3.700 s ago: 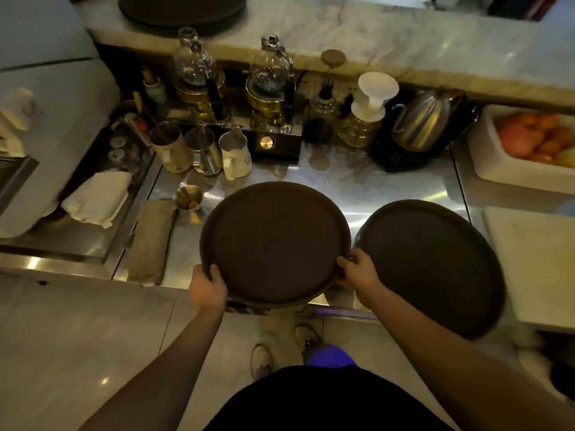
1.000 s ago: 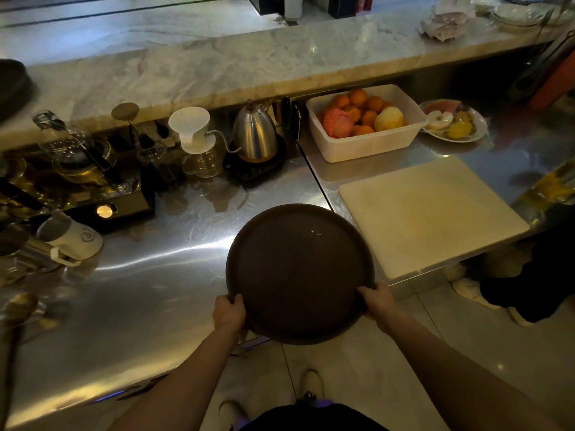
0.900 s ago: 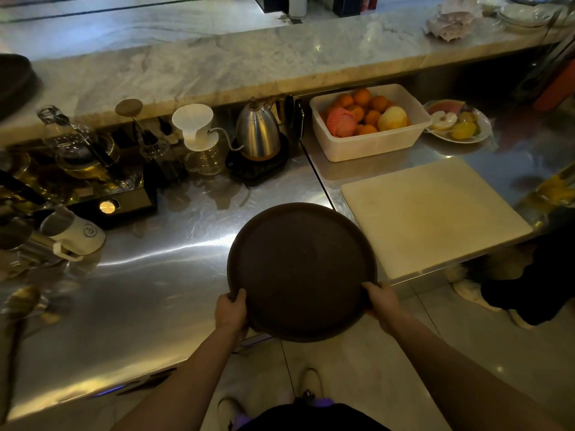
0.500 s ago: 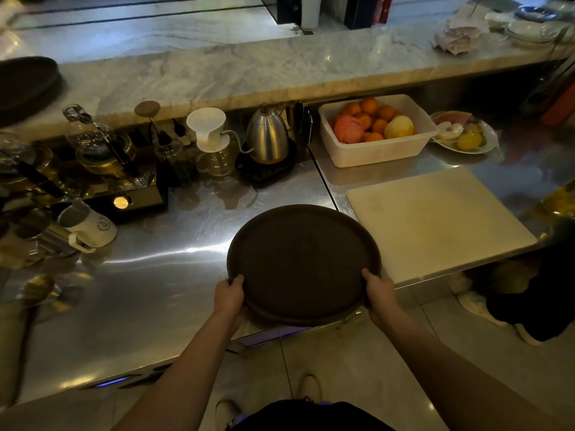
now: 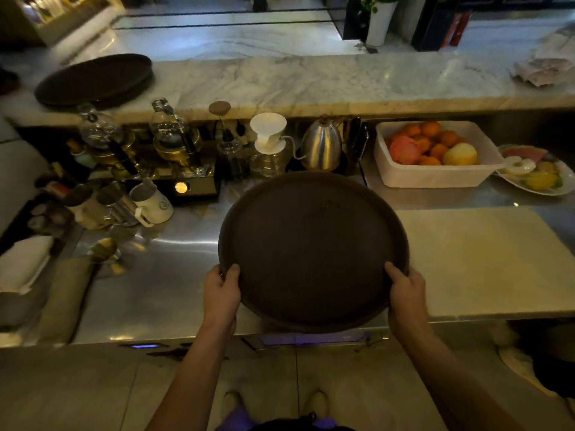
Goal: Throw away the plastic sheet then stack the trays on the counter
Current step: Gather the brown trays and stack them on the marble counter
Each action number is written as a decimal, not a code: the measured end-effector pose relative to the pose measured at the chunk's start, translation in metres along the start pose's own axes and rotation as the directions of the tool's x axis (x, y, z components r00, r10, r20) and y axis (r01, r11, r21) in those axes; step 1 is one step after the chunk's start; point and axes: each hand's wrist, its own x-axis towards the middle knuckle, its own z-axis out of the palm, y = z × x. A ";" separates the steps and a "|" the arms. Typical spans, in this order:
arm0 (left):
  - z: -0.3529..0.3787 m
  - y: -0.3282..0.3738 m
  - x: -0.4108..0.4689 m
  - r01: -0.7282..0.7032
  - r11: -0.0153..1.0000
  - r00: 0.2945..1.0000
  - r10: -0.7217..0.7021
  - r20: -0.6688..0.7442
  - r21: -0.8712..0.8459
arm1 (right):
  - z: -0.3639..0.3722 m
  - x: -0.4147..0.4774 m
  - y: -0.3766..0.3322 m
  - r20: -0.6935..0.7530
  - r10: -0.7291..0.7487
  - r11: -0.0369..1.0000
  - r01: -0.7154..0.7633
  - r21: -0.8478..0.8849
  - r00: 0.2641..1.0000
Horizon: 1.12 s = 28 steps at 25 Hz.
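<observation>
I hold a round dark brown tray (image 5: 312, 244) in front of me, lifted above the steel worktop (image 5: 174, 275). My left hand (image 5: 221, 290) grips its near left rim and my right hand (image 5: 404, 293) grips its near right rim, thumbs on top. A stack of the same dark round trays (image 5: 93, 79) lies on the raised marble counter (image 5: 311, 79) at the far left. No plastic sheet is in sight.
Glass siphon brewers (image 5: 168, 132), a white dripper (image 5: 268, 132), a steel kettle (image 5: 320, 147) and metal jugs (image 5: 118, 206) crowd the back of the worktop. A white cutting board (image 5: 485, 259) lies right, behind it a fruit tub (image 5: 435, 154) and a plate (image 5: 538, 172).
The tray has come up off the worktop edge in both hands. My view has swung left and tilted up, bringing the tray stack on the marble counter into sight.
</observation>
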 end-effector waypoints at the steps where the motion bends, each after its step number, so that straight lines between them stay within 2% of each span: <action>1: -0.005 0.009 -0.004 -0.025 1.000 1.000 0.025 -0.010 -0.019 | 0.005 -0.004 -0.010 0.016 -0.013 0.999 0.013 0.030 1.000; 8: -0.097 0.071 -0.009 -0.197 0.962 0.969 0.161 -0.189 -0.188 | 0.097 -0.053 -0.061 0.194 -0.077 0.995 0.063 0.078 0.978; 14: -0.183 0.121 0.019 -0.335 0.914 0.935 0.291 -0.202 -0.229 | 0.190 -0.105 -0.091 0.206 -0.177 0.981 0.154 0.121 0.962; 21: -0.287 0.162 0.073 -0.352 0.897 0.918 0.276 -0.285 -0.266 | 0.311 -0.158 -0.100 0.242 -0.230 0.971 0.207 0.117 0.943; 28: -0.333 0.178 0.114 -0.291 0.900 0.917 0.166 -0.362 -0.324 | 0.395 -0.155 -0.105 0.299 -0.237 0.971 0.225 0.075 0.924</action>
